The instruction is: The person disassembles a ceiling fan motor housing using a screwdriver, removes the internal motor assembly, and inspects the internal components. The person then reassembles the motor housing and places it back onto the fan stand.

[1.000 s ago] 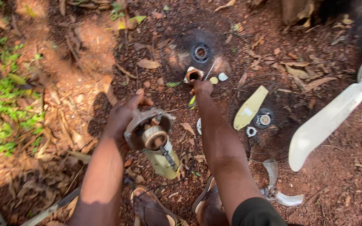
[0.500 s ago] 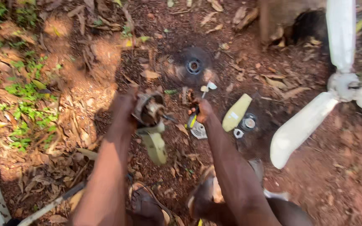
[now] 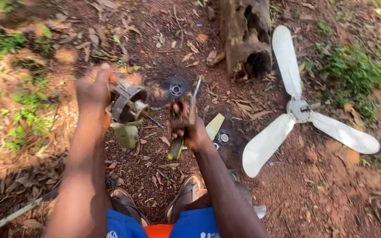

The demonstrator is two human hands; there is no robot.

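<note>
My left hand (image 3: pixel 94 88) grips a rusty round fan motor (image 3: pixel 128 105), lifted above the ground, with a pale rectangular part (image 3: pixel 126 134) hanging below it. My right hand (image 3: pixel 186 125) is raised beside it, closed on a screwdriver with a green and black handle (image 3: pixel 176 147), its metal shaft (image 3: pixel 195 90) pointing up. A small dirty part seems held in the same fingers, close to the motor's shaft. The two hands are a short gap apart.
A white three-blade fan (image 3: pixel 298 112) lies on the red soil at the right. Nearby lie a dark round cover (image 3: pixel 176 89), a small round part (image 3: pixel 222 137) and a pale yellow strip (image 3: pixel 214 125). A hollow tree stump (image 3: pixel 247 37) stands behind. My sandalled feet (image 3: pixel 186 198) are below; grass at the left.
Both hands have risen from near the ground, lifting the motor and screwdriver higher. The view has tilted so the stump and whole fan blade now show.
</note>
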